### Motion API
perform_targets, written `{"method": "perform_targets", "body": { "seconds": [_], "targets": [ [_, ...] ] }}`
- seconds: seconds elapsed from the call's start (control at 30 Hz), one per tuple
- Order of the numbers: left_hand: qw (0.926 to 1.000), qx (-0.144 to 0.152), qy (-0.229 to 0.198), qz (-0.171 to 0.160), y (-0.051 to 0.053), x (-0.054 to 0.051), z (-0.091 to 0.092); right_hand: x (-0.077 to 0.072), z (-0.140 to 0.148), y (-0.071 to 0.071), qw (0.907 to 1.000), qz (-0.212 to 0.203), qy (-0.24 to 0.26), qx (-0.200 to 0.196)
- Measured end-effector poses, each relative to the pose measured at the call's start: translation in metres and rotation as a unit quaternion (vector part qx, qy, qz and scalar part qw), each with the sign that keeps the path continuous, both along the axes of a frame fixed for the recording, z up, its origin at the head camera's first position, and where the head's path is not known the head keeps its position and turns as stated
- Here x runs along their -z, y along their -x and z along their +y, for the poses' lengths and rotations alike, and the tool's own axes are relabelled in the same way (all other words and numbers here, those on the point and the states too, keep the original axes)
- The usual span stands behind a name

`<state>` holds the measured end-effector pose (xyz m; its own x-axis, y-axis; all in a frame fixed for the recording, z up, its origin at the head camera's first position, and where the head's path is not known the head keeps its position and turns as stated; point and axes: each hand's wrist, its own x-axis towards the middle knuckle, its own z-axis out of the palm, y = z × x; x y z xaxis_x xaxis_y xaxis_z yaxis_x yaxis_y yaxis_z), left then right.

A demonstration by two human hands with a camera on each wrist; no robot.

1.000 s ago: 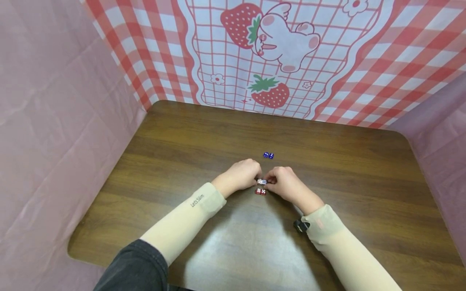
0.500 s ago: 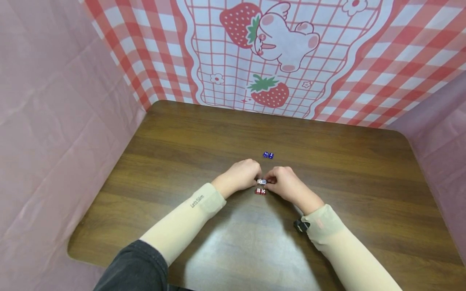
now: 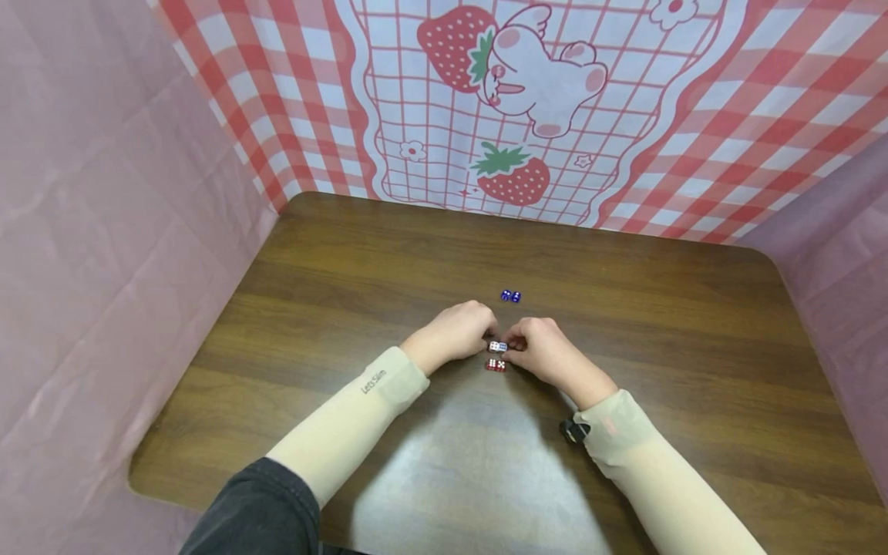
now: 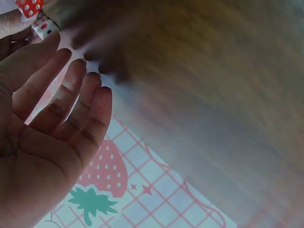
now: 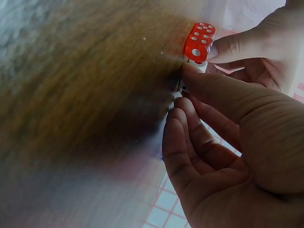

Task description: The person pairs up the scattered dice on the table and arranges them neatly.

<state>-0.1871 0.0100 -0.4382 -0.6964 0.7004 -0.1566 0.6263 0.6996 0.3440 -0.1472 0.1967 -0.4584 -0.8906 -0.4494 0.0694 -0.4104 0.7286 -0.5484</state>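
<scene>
Two white dice [image 3: 498, 347] sit side by side on the wooden table, between both hands. Just nearer to me lies a pair of red dice [image 3: 496, 365], with white pips. My right hand [image 3: 544, 351] pinches the right end of the white pair between thumb and fingers; in the right wrist view its thumb covers most of a white die [image 5: 202, 66]. At the pair's left end is my left hand [image 3: 458, 331], its fingers loosely bent. In the left wrist view its thumb tip is close to a white die [image 4: 45, 28]; contact is unclear.
Two blue dice [image 3: 510, 296] lie side by side beyond the hands. The brown wooden table [image 3: 361, 262] has rounded corners. A checked strawberry-print cloth [image 3: 444, 146] hangs behind it, and pink cloth [image 3: 118, 231] covers both sides.
My left hand has drawn back very slightly from the white dice, so more of their left end shows. The right hand and the red and blue dice hold their places.
</scene>
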Motion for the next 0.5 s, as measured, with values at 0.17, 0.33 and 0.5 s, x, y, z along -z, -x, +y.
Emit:
{"method": "perform_targets", "body": {
  "seconds": [0.17,0.33,0.5],
  "targets": [
    [1.0,-0.003,0.0,-0.003,0.007,-0.002,-0.003,0.0,0.0,0.0,1.0,-0.004,-0.005,0.003],
    [0.9999,-0.009,-0.011,-0.001,0.016,-0.003,-0.002,0.001,0.001,0.0,1.0,-0.008,-0.002,0.002],
    [0.9994,-0.026,-0.023,-0.002,0.028,-0.005,0.004,0.002,0.0,0.001,1.0,-0.006,0.004,0.003]
  ]
}}
